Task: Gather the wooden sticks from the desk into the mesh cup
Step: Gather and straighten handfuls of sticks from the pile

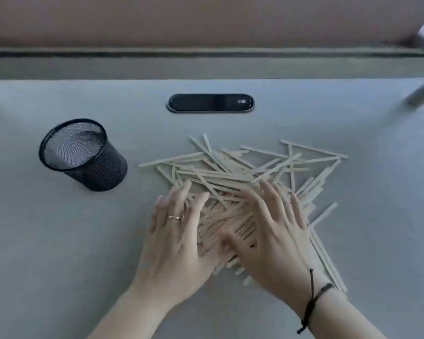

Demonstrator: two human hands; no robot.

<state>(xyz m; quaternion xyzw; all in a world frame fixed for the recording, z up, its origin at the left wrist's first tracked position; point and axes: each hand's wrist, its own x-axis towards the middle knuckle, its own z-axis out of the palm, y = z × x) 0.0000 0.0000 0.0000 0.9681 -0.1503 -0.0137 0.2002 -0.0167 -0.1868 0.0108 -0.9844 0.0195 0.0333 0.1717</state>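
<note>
A pale grey table filled most of the view, its far edge met by a raised grey ledge with a brownish surface beyond. On the right, slanted metal bars were cut off by the frame and blurred. A dark oval inset sat in the table near the far middle; a small light mark on it was too small to read.

The wooden sticks lay in a loose, crossed heap right of centre, spreading far and right — many of them were hidden under the hands, so the near part of the pile could not be made out fully.

The left hand lay flat on the near-left of the heap, fingers spread, its grip released and pressing on the sticks rather than closed around any. The right hand lay likewise on the near-right side, fingers splayed, nothing clenched. Both forearms were cut off at the near edge.

The mesh cup stood well apart to the left, black, looking tipped in the wide-angle view, its inside showing no sticks.

A ring showed on the left hand, a dark cord bracelet on the right wrist.
</note>
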